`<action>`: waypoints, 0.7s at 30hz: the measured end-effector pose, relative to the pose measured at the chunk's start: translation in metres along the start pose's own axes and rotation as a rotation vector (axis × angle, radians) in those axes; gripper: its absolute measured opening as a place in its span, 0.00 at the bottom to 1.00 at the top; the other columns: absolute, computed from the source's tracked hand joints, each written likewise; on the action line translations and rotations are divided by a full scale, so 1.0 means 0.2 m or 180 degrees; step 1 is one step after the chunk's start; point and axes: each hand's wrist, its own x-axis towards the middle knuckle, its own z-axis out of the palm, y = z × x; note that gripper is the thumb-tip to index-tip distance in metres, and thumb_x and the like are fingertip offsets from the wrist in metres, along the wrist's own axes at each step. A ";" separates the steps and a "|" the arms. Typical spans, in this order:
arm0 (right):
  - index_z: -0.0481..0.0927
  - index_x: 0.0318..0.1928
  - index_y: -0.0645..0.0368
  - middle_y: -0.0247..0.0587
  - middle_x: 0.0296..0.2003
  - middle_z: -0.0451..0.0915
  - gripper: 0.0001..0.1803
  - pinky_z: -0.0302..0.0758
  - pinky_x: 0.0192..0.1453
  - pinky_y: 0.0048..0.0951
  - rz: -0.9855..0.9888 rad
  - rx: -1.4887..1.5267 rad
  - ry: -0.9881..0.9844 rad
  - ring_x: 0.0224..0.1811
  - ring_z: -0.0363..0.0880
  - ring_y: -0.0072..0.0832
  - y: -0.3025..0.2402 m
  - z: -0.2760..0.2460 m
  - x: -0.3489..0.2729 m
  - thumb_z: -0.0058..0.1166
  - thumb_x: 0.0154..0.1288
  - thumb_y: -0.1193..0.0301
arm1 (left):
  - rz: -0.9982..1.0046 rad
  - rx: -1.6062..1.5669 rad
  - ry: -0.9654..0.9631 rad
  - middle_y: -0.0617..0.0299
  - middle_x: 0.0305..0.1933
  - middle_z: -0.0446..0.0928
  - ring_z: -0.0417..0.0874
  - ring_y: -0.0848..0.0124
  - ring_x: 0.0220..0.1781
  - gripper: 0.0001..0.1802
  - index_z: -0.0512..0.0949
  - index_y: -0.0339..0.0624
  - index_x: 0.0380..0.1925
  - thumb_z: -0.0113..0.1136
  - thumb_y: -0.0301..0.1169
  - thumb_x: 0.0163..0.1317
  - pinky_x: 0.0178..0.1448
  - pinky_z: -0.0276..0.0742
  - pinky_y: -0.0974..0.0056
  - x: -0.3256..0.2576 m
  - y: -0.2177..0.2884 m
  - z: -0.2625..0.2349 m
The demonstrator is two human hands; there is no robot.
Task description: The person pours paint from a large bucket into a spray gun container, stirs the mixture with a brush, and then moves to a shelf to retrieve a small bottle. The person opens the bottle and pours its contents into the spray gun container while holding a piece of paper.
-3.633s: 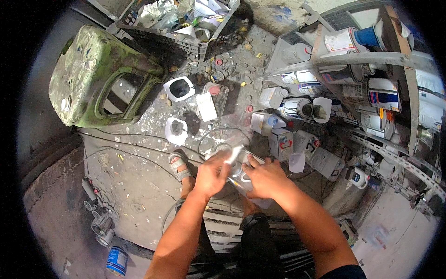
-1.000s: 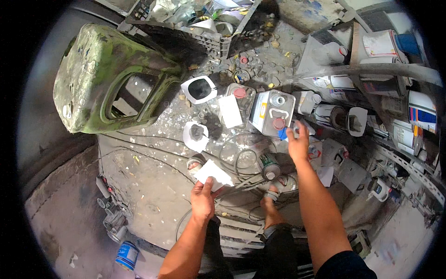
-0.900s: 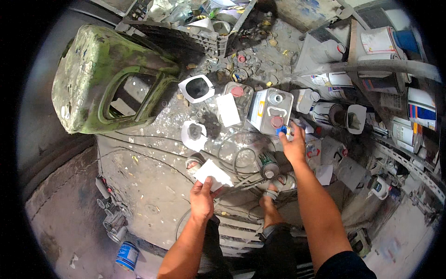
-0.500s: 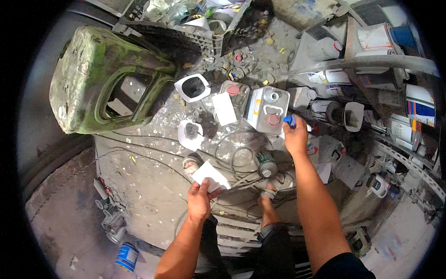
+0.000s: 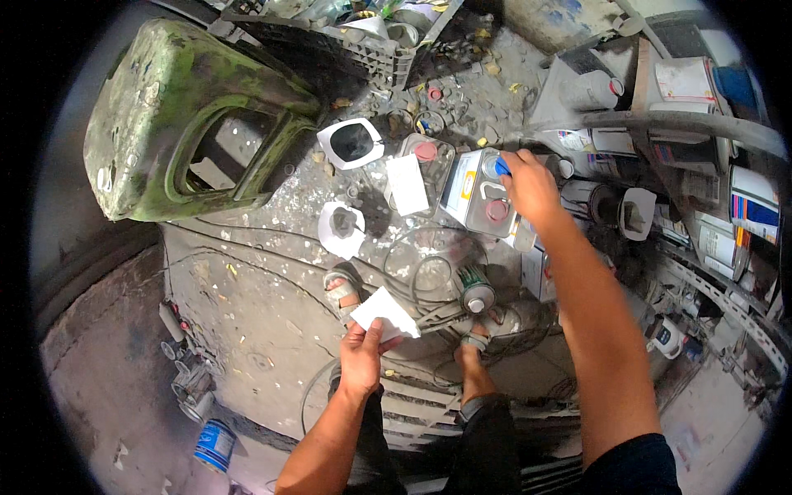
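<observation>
Low in the middle, my left hand (image 5: 361, 359) pinches a folded white paper piece (image 5: 384, 313) between thumb and fingers. My right hand (image 5: 532, 188) reaches out over a square metal can (image 5: 476, 213) and grips a blue cap (image 5: 502, 167) at the can's spout. Whether the cap sits on the spout or just above it, I cannot tell. A red-pink disc (image 5: 497, 210) shows on the can's top beside a handle. Just left of it stands another square can with a pink cap (image 5: 426, 152), partly covered by a white sheet (image 5: 407, 185).
Left stands a large, worn green hollow block (image 5: 136, 124). White paper funnel-like pieces (image 5: 341, 231) lie on the spattered floor. A spray can (image 5: 476, 290) and looped hoses lie near my sandalled feet. Behind is a crate (image 5: 400, 62); paint cans (image 5: 683, 81) line the right-hand rack.
My right hand has moved up and left with the blue cap, from beside the square can to its spout. My left hand still holds the paper, slightly further right in view.
</observation>
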 end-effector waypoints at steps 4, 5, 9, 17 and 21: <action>0.77 0.43 0.62 0.53 0.39 0.79 0.18 0.76 0.43 0.44 0.0362 -0.0465 -0.0651 0.41 0.79 0.50 -0.05 -0.06 0.06 0.57 0.58 0.61 | 0.0008 -0.0045 -0.0038 0.59 0.43 0.77 0.80 0.67 0.43 0.12 0.75 0.36 0.47 0.49 0.30 0.68 0.47 0.81 0.60 0.00 0.00 0.01; 0.77 0.44 0.62 0.54 0.39 0.79 0.20 0.76 0.44 0.44 0.0541 -0.0473 -0.0860 0.42 0.78 0.50 -0.07 -0.08 0.07 0.55 0.60 0.58 | 0.0013 -0.0036 -0.0033 0.59 0.43 0.77 0.80 0.67 0.43 0.12 0.75 0.36 0.46 0.49 0.30 0.68 0.47 0.81 0.60 0.00 0.01 0.01; 0.79 0.42 0.62 0.56 0.37 0.80 0.29 0.74 0.47 0.44 0.1234 -0.0572 -0.1192 0.45 0.78 0.49 -0.13 -0.14 0.13 0.48 0.62 0.46 | 0.0023 -0.0028 -0.0010 0.58 0.42 0.77 0.80 0.67 0.42 0.12 0.75 0.36 0.46 0.49 0.29 0.68 0.46 0.81 0.60 -0.02 0.04 0.05; 0.69 0.54 0.60 0.50 0.47 0.75 0.33 0.75 0.48 0.44 0.0272 -0.0554 -0.0163 0.47 0.77 0.47 0.02 0.00 0.01 0.45 0.62 0.44 | 0.0018 -0.0022 -0.0010 0.58 0.42 0.77 0.80 0.67 0.42 0.11 0.74 0.36 0.45 0.49 0.30 0.67 0.46 0.81 0.59 -0.01 0.02 0.04; 0.76 0.47 0.61 0.55 0.43 0.78 0.30 0.74 0.50 0.47 0.1326 -0.0123 -0.0599 0.46 0.78 0.51 -0.04 0.01 0.06 0.45 0.62 0.45 | -0.0024 -0.0051 -0.0035 0.58 0.42 0.77 0.80 0.67 0.42 0.11 0.74 0.36 0.46 0.50 0.30 0.67 0.46 0.81 0.59 0.00 0.00 0.03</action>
